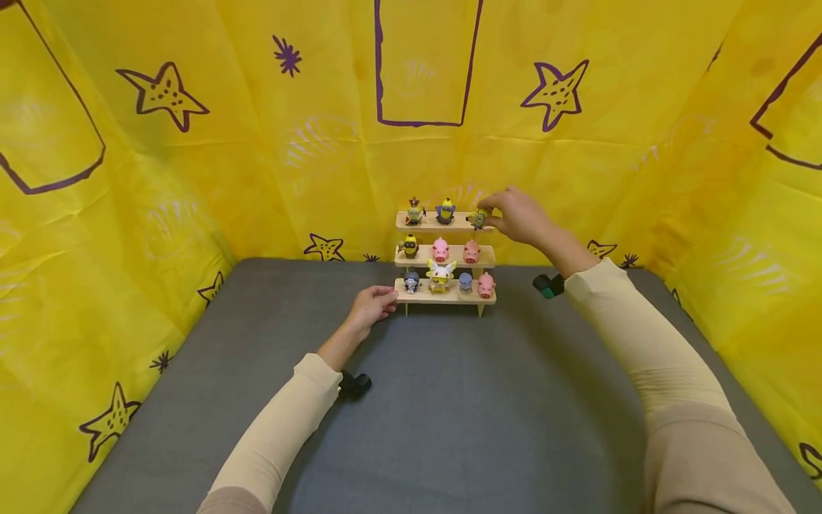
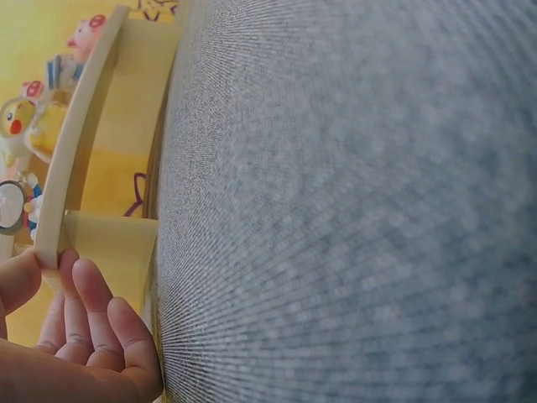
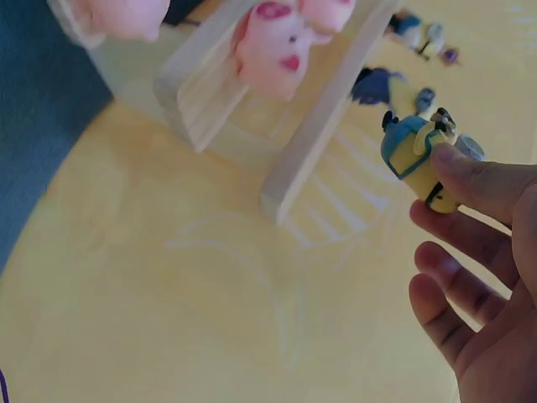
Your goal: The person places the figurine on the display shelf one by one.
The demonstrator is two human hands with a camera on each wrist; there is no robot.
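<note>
A three-tier wooden display stand [image 1: 449,300] holds small toy figures. My left hand [image 1: 372,308] pinches the left end of its bottom tier; in the left wrist view the thumb lies over the board [image 2: 71,159] and the index fingertip below it. Between the thumb and index finger of my right hand [image 1: 519,214] is a yellow and blue Minion figurine [image 3: 411,159], held tilted over the right end of the top tier. Two other Minion-like figurines, one crowned [image 1: 414,212] and one blue-caped [image 1: 446,211], stand on that tier.
The middle tier carries a dark-clad yellow figurine [image 1: 409,247] and two pink pigs [image 1: 439,250]. On the bottom tier are a white-and-yellow figure [image 1: 440,277], two bluish ones and a pig [image 1: 486,285]. A yellow patterned cloth [image 1: 449,164] hangs behind the grey table [image 1: 449,400].
</note>
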